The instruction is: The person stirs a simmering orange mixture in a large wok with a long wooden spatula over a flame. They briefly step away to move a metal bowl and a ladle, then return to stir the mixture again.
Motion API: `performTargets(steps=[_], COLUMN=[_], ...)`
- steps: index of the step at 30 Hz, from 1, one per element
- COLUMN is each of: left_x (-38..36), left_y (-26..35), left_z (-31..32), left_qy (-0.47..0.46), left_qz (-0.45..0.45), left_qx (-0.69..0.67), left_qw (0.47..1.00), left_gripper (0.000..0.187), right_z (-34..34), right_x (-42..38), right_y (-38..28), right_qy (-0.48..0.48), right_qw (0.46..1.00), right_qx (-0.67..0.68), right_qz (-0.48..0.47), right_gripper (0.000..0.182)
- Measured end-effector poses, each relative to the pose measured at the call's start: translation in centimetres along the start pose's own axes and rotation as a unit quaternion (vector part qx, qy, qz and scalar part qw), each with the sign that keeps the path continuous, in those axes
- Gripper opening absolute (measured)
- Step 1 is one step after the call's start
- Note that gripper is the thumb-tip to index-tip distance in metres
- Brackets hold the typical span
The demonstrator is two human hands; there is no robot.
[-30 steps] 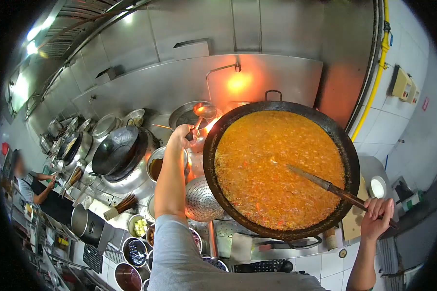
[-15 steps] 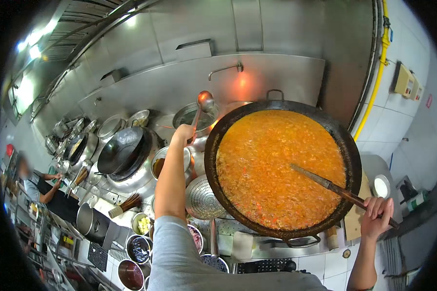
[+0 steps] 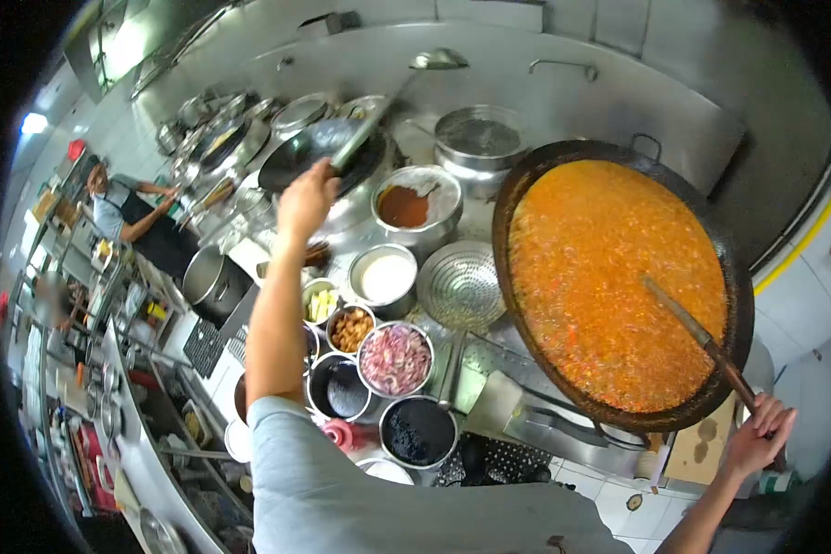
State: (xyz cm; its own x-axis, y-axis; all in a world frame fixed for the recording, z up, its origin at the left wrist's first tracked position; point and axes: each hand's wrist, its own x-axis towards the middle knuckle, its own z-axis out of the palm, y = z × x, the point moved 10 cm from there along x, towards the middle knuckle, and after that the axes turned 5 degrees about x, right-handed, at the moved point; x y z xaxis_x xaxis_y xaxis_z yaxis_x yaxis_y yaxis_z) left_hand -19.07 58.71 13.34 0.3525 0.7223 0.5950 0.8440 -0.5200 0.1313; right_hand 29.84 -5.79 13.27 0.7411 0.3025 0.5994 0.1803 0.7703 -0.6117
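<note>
My left hand (image 3: 307,198) is closed around the handle of a long metal ladle (image 3: 369,125), raised over the black wok behind it; the ladle's bowl points up and away. My right hand (image 3: 759,436) grips the wooden handle of a long stirring tool (image 3: 702,337). Its far end is sunk in orange, chunky, oily food (image 3: 619,277), so its head is hidden. That food fills a very large black wok (image 3: 746,319) at the right. Nearest below the ladle stand a pot with reddish-brown contents (image 3: 404,206) and a pot of white contents (image 3: 385,277).
A perforated strainer (image 3: 462,282) lies left of the big wok. Pots of chopped purple onion (image 3: 395,358), brown chunks (image 3: 351,329) and dark liquid (image 3: 419,432) stand closer. A lidded-looking mesh-topped pot (image 3: 478,134) sits behind. A co-worker (image 3: 129,217) stands at far left.
The view has turned left, bringing more pots into sight. My left hand has carried the ladle leftward, away from the big wok. My right hand keeps its grip; the red glow has gone.
</note>
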Motion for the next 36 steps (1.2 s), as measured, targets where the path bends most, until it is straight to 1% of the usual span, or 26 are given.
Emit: performTargets(steps=[1, 3, 4, 5, 7, 8, 9, 10, 11, 12, 15, 18, 20, 21, 22, 23, 24, 25, 26, 27, 28, 29, 31, 32, 35, 36], left_x=[-1.7, -5.3, -7.3, -9.2, -12.8, -14.7, -16.5, -18.0, -19.2, -20.2, -23.0, -24.9, -26.2, -26.4, -26.7, -27.3, -27.7, -27.8, -27.2, -26.9, -26.9, -26.9, -26.8, -26.9, -26.3, -25.2], left_y=[-1.9, -5.0, -7.6, -10.2, -13.5, -15.6, -17.5, -18.4, -18.8, -19.1, -21.3, -23.1, -25.8, -26.4, -26.9, -28.4, -29.5, -30.4, -29.6, -29.5, -30.7, -30.9, -30.8, -30.5, -28.3, -26.3], left_z=[-2.0, -5.8, -6.5, -7.2, -8.5, -8.3, -7.6, -7.3, -6.6, -5.8, -1.6, 3.1, 6.1, 6.8, 7.3, 8.8, 10.2, 11.0, 10.7, 10.1, 10.9, 11.0, 9.9, 9.3, 6.1, 3.8], left_qy=[0.02, -0.01, 0.004, 0.017, -0.019, -0.039, -0.06, -0.058, -0.076, -0.094, -0.143, -0.213, -0.201, -0.192, -0.192, -0.194, -0.207, -0.225, -0.25, -0.204, -0.219, -0.246, -0.225, -0.237, -0.234, -0.174], left_qz=[-0.005, -0.074, -0.063, -0.052, -0.086, -0.106, -0.125, -0.12, -0.122, -0.123, -0.106, -0.116, -0.104, -0.105, -0.121, -0.135, -0.12, -0.141, -0.154, -0.134, -0.121, -0.136, -0.131, -0.131, -0.141, -0.125], left_qx=[0.009, 0.005, 0.012, 0.02, 0.067, 0.063, 0.059, 0.058, 0.073, 0.086, 0.104, 0.116, 0.108, 0.094, 0.087, 0.04, 0.064, 0.066, 0.086, 0.078, 0.071, 0.11, 0.145, 0.165, 0.203, 0.215], left_qw=[1.0, 0.997, 0.998, 0.998, 0.994, 0.992, 0.989, 0.989, 0.987, 0.984, 0.979, 0.963, 0.968, 0.971, 0.97, 0.971, 0.969, 0.962, 0.952, 0.967, 0.966, 0.953, 0.955, 0.948, 0.94, 0.953], left_gripper=[0.039, 0.04, 0.04, 0.041, 0.041, 0.04, 0.04, 0.038, 0.037, 0.037, 0.037, 0.034, 0.033, 0.034, 0.035, 0.032, 0.027, 0.025, 0.024, 0.025, 0.026, 0.031, 0.042, 0.053, 0.055, 0.054], right_z=[-0.1, -0.4, -0.7, -1.0, -1.4, -1.6, -2.1, -2.1, -1.9, -1.1, -0.8, -1.7, -0.9, -0.7, -0.8, -0.3, -0.2, 1.2, 1.8, 2.5, 2.5, 2.5, 3.6, 4.5, 6.4, 7.8], right_x=[0.3, 0.8, 1.2, 1.3, 1.5, 1.9, 2.2, 2.5, 2.8, 3.0, 3.4, 4.9, 6.1, 6.9, 8.1, 9.5, 10.4, 11.3, 12.1, 12.6, 12.8, 12.6, 10.7, 9.2, 6.6, 4.6], right_y=[-0.1, -0.1, 0.0, 0.0, -0.2, -0.1, 0.0, 0.0, 0.0, 0.0, -0.4, -1.0, -1.3, -2.0, -2.5, -2.3, -2.7, -2.0, -1.6, -1.3, -0.8, -0.3, 0.8, 1.3, 2.7, 3.2], right_qy=[0.006, 0.021, -0.01, 0.016, 0.068, 0.02, 0.011, 0.002, -0.006, -0.04, -0.012, -0.016, -0.026, -0.044, -0.062, -0.079, -0.012, -0.058, -0.101, -0.14, -0.139, -0.126, -0.092, -0.059, -0.112, -0.099], right_qw=[1.0, 1.0, 1.0, 1.0, 0.997, 1.0, 1.0, 0.999, 0.999, 0.998, 0.999, 0.998, 0.996, 0.996, 0.995, 0.994, 0.999, 0.996, 0.992, 0.985, 0.985, 0.988, 0.994, 0.997, 0.993, 0.993], right_qx=[-0.002, -0.007, 0.004, -0.007, -0.032, -0.012, -0.011, -0.012, -0.014, -0.011, -0.023, -0.031, -0.032, -0.026, -0.021, -0.015, -0.039, -0.03, -0.011, 0.007, 0.012, 0.004, -0.012, -0.04, -0.013, -0.061], right_qz=[0.002, -0.001, 0.012, 0.011, 0.007, 0.021, 0.026, 0.031, 0.036, 0.05, 0.045, 0.059, 0.08, 0.074, 0.073, 0.073, 0.024, 0.055, 0.081, 0.104, 0.103, 0.086, 0.049, 0.012, 0.027, -0.013], right_gripper=[0.041, 0.041, 0.04, 0.04, 0.041, 0.04, 0.039, 0.039, 0.038, 0.038, 0.038, 0.038, 0.039, 0.039, 0.04, 0.04, 0.04, 0.039, 0.038, 0.038, 0.036, 0.036, 0.036, 0.036, 0.037, 0.039])
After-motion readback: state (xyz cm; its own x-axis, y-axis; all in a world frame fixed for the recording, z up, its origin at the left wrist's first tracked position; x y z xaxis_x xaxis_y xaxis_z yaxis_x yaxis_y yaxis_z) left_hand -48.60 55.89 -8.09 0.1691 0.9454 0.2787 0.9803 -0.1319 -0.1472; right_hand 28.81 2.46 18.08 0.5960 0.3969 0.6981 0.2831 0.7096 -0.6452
